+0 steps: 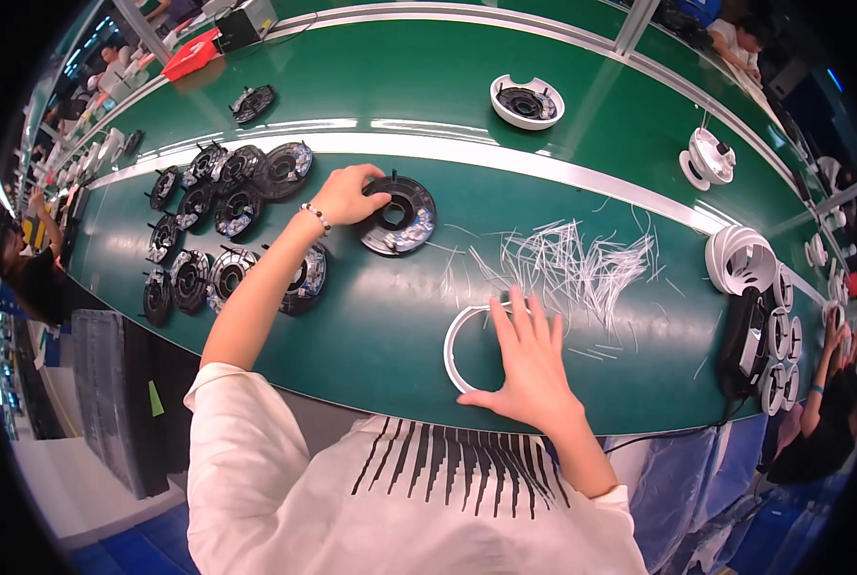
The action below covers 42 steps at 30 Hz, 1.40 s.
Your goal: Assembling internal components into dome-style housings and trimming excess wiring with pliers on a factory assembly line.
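My left hand (352, 198) has its fingers closed on the rim of a black round disc-shaped part (411, 204) with a hole in its middle and wires along one side. This part rests on or just above the green bench. Nearer to me, a thin white ring (454, 353) lies flat. Over its right side my right hand (536, 372) is spread, thumb by the ring's near edge and fingertips by its far edge, covering part of it. Whether the fingers press on it I cannot tell. Beyond that hand lies a loose pile of thin white strips (574, 264).
Several similar black discs (238, 209) sit at the left. Across a metal rail, a white round housing (497, 101) holds another disc. White rings (776, 335) and stacked white shells (735, 257) stand at the right, beside a black corded device (741, 335). Other people sit farther off.
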Motion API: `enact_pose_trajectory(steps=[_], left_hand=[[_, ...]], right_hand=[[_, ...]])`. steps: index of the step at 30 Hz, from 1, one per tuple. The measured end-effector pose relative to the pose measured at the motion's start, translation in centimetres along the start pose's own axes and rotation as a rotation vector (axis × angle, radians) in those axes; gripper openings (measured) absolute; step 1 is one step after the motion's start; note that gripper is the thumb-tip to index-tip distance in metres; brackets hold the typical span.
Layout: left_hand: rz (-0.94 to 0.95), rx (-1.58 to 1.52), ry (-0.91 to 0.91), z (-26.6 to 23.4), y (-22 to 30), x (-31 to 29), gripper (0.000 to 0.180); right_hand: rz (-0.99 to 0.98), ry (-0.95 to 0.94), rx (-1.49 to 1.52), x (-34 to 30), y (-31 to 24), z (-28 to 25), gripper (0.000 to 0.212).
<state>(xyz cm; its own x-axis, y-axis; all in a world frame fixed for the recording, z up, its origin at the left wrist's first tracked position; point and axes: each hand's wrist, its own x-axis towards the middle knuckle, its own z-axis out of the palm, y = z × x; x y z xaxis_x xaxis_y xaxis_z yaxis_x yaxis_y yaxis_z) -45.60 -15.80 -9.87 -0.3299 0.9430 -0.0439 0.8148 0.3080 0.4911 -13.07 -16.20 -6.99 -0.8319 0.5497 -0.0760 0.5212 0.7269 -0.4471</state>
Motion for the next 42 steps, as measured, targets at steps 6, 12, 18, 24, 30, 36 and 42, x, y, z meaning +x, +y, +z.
enact_pose_trajectory(steps=[6, 12, 18, 24, 30, 36, 42], left_hand=[[-0.119, 0.222, -0.117, -2.3, 2.7, -2.0, 0.056], [0.072, -0.059, -0.066, 0.6, 1.9, -1.1, 0.043], [0.062, -0.828, -0.018, 2.4, 8.8, -5.0, 0.026], [-0.195, -1.658, -0.072, 6.5, 12.5, -7.8, 0.027], [-0.165, -2.268, -0.692, 6.4, 10.9, -8.4, 0.057], [-0.247, -2.217, -0.611, 6.2, 12.2, -7.6, 0.051], [-0.132, -2.228, -0.643, 6.8, 12.2, -7.5, 0.042]], right_hand=[[0.091, -0.063, 0.043, -0.1, -0.8, -0.1, 0.103], [0.027, 0.04, 0.149, -0.1, -0.4, -0.3, 0.103], [0.018, 0.607, 0.64, 1.6, 2.6, -0.1, 0.112], [-0.042, 0.618, 0.661, 3.0, -0.1, 0.3, 0.111], [-0.066, 0.61, 0.522, 2.8, 0.1, 0.0, 0.114], [-0.063, 0.555, 0.669, 2.8, 0.5, -0.2, 0.119], [-0.129, 0.556, 0.426, 2.2, -0.7, -0.9, 0.116]])
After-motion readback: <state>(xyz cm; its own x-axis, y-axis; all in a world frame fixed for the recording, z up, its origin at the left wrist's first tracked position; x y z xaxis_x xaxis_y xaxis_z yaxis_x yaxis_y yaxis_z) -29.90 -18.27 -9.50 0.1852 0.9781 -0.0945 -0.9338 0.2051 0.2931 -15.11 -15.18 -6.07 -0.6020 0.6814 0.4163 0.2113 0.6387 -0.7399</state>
